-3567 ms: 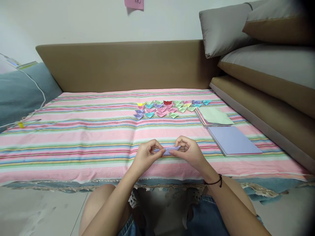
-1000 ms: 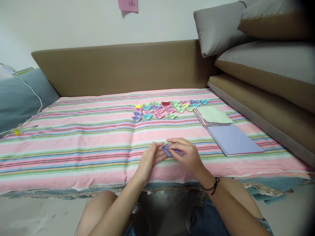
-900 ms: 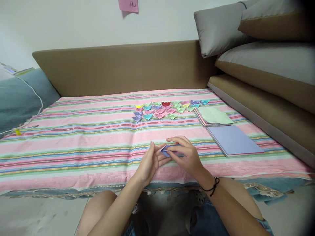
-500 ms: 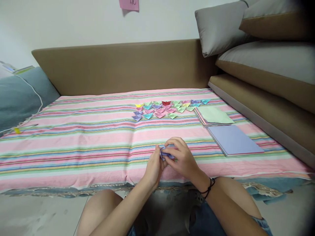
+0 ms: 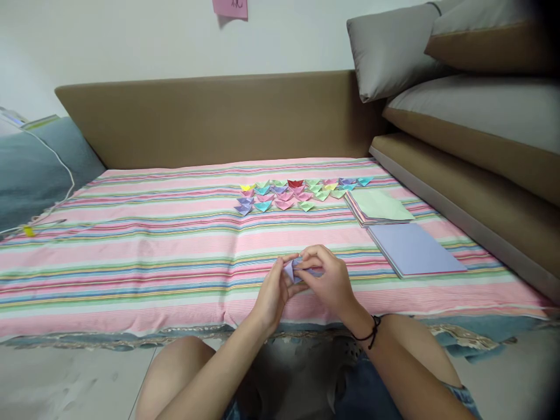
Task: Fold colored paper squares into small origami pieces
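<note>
A small piece of folded purple paper (image 5: pixel 289 270) is held between both hands, just above the near part of the striped cloth. My left hand (image 5: pixel 273 291) grips its left side, thumb up and fingers behind. From the right, my right hand (image 5: pixel 326 280) pinches it with thumb and fingertips, covering much of its shape. Beyond the hands lie several small folded paper boats (image 5: pixel 284 205) in rows, in pink, green, blue, purple, yellow and red.
To the right lie a stack of purple paper squares (image 5: pixel 417 251) and a stack topped with pale green paper (image 5: pixel 385 206). Grey and brown cushions (image 5: pixel 476 111) are piled at the right. A striped cloth (image 5: pixel 175 251) covers the seat; a white cable (image 5: pixel 56 154) runs at the left.
The fingers have shifted on the purple paper, and its left part now stands out as a pale upright fold. My left fingers have spread a little. The boats and stacks stay put.
</note>
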Action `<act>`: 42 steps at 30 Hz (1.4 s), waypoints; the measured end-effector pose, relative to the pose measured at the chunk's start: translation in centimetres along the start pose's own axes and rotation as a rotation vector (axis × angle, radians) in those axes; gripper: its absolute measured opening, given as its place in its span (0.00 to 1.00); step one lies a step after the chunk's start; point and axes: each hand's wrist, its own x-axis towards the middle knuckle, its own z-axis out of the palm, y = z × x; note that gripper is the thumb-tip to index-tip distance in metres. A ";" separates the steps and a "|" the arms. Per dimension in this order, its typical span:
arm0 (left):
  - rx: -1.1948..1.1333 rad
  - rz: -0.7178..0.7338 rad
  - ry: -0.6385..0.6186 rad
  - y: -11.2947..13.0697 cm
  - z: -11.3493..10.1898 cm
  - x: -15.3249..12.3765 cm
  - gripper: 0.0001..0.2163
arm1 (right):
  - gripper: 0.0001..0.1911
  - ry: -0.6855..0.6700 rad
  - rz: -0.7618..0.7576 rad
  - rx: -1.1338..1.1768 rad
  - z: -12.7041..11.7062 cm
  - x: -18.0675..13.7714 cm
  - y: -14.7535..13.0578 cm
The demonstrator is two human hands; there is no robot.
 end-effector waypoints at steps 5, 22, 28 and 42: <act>0.355 0.083 -0.110 1.5 -0.8 0.3 0.18 | 0.16 -0.048 0.357 0.411 -0.7 0.6 1.0; 0.277 0.003 0.017 1.2 -1.0 0.6 0.16 | 0.12 -0.198 0.403 0.484 -1.3 1.2 1.7; 0.435 0.093 0.021 1.3 -0.8 0.8 0.14 | 0.08 -0.178 0.375 0.452 -0.8 1.0 2.1; 0.443 0.095 -0.030 1.2 -1.0 1.4 0.16 | 0.04 -0.189 0.309 0.324 -0.3 1.3 1.9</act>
